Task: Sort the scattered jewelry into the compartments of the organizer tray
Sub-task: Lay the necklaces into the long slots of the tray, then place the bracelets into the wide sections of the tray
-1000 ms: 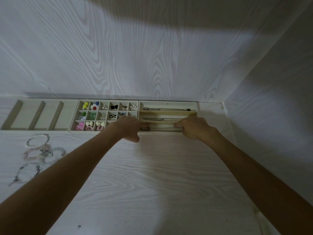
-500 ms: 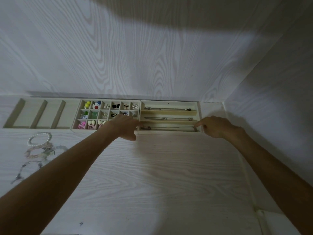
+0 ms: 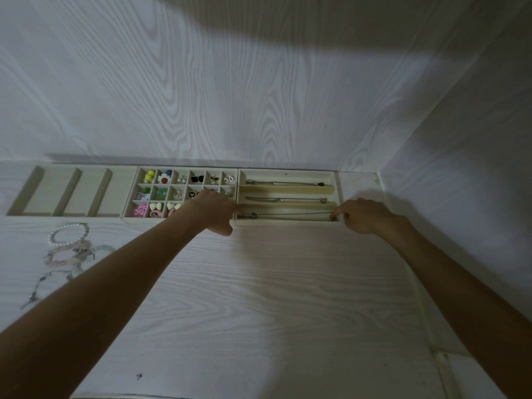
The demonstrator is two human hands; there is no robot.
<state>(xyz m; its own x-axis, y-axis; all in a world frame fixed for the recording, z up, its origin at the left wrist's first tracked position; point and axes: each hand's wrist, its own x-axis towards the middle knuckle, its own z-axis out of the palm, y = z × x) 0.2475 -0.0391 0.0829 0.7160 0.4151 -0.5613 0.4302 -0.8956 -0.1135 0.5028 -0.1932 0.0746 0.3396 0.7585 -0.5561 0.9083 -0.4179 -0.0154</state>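
Head view, looking down a pale wood-grain table (image 3: pixel 259 298): I see both hands at the near slot of the organizer tray (image 3: pixel 338 194), where a thin necklace (image 3: pixel 288 216) lies stretched end to end. My left hand (image 3: pixel 214 210) pinches its left end by the pendant; my right hand (image 3: pixel 364 216) pinches the right end against the slot's corner. Two more necklaces already lie in the slots beyond, and the small grid compartments (image 3: pixel 181 191) to the left hold earrings and charms. Bracelets (image 3: pixel 69 246) lie unsorted on the table, near left, well apart from the hands; the wide compartments (image 3: pixel 72 191) at far left look unfilled. My concern: letting go unevenly could let the chain spring or bunch, or snag on a finger and drag back out over the near rim. The left forearm crosses above the grid and could knock small pieces loose.
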